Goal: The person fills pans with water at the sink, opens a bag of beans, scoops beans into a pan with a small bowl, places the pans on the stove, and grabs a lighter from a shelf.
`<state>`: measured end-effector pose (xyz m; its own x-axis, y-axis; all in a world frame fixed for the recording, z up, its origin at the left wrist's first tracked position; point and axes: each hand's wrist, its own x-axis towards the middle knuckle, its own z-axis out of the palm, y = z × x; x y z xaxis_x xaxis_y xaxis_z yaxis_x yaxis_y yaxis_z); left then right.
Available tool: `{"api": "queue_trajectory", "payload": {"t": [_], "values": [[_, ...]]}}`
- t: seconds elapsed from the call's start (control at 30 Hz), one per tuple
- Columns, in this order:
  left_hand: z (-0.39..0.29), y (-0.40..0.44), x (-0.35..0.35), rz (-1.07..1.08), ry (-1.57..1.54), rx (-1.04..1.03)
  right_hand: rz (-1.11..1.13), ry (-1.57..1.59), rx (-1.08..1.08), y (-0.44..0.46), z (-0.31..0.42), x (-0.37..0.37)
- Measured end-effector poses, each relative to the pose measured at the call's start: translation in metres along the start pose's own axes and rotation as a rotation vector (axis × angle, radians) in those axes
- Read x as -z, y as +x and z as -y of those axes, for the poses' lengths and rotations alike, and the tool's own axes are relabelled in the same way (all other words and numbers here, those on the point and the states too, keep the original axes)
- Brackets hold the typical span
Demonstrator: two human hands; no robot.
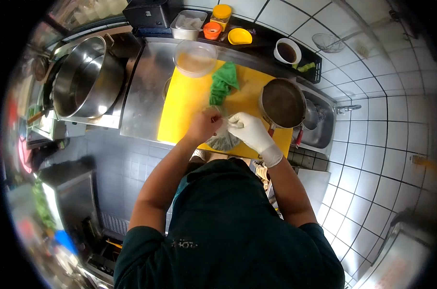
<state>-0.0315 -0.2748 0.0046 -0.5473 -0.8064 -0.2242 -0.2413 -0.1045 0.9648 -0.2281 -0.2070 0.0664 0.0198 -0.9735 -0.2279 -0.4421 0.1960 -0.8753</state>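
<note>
Clear plastic here: the bag [223, 142] sits at the yellow cutting board [182, 108]'s six o'clock edge, bare left hand [205, 126] and gloved right hand [250, 131] nearly closed, seemingly pinching its neck. Pinch firmly, base supported! Room opens toward ten; saucepan [282, 102] crowds two o'clock.

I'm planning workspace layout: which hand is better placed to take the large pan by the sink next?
Likely the right hand: it's nearer the large pan, whose red handle sits beside its glove. The left hand is farther away, beyond the right.
</note>
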Motion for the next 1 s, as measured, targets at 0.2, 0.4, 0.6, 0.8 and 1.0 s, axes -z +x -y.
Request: {"api": "queue_trajectory", "payload": {"t": [0.2, 0.4, 0.6, 0.8, 1.0], "values": [[-0.002, 0.003, 0.003, -0.164, -0.586, 0.343, 0.112, -0.105, -0.104, -0.013, 0.01, 0.02], [0.011, -0.007, 0.007, -0.296, -0.737, 0.45, 0.13, 0.122, -0.005, -0.029, 0.006, 0.021], [0.013, -0.017, 0.015, -0.156, -0.553, 0.301, -0.124, 0.203, -0.05, -0.021, -0.013, 0.014], [0.022, -0.028, -0.004, -0.111, 0.155, -0.073, 0.001, -0.086, 0.116, -0.007, -0.038, -0.03], [0.027, -0.022, -0.014, -0.28, 0.273, -0.236, -0.002, -0.307, 0.135, -0.002, -0.034, -0.035]]}}
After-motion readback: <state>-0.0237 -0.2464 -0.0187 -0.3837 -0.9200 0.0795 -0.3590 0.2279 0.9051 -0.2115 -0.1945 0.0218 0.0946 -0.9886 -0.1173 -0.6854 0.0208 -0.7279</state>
